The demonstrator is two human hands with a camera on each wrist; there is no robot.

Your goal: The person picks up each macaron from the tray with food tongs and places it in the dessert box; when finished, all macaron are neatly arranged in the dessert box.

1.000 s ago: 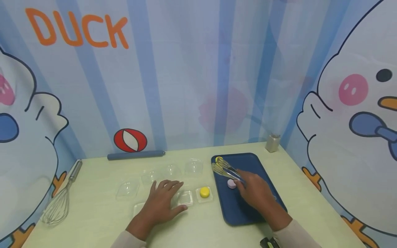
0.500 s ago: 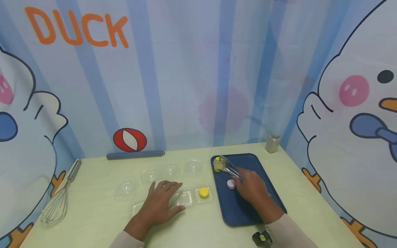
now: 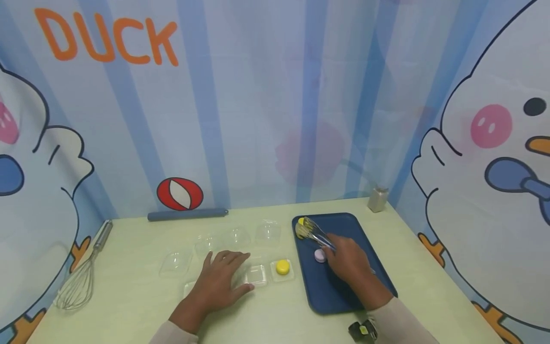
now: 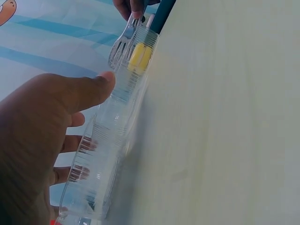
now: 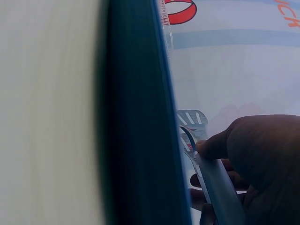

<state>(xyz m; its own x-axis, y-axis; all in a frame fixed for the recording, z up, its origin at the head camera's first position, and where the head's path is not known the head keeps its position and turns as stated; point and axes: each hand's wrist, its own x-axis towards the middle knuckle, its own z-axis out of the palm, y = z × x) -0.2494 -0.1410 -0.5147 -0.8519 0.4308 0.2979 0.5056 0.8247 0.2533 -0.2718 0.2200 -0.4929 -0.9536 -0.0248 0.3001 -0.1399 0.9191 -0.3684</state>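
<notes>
Yellow macaron (image 3: 301, 221) partly behind tongs (image 3: 319, 236)

The left hand (image 3: 216, 283) is splayed; the right hand (image 3: 350, 262) is curled, gripping.

Relative to one second earlier, the gap between the tongs' (image 3: 320, 238) arms is narrower; the right hand (image 3: 349, 259) and left hand (image 3: 219, 283) have shifted slightly left.

Whisk (image 3: 91, 263) far left; blue rod (image 3: 187, 215), metal canister (image 3: 378, 199) near backdrop (image 3: 258, 105)
</notes>
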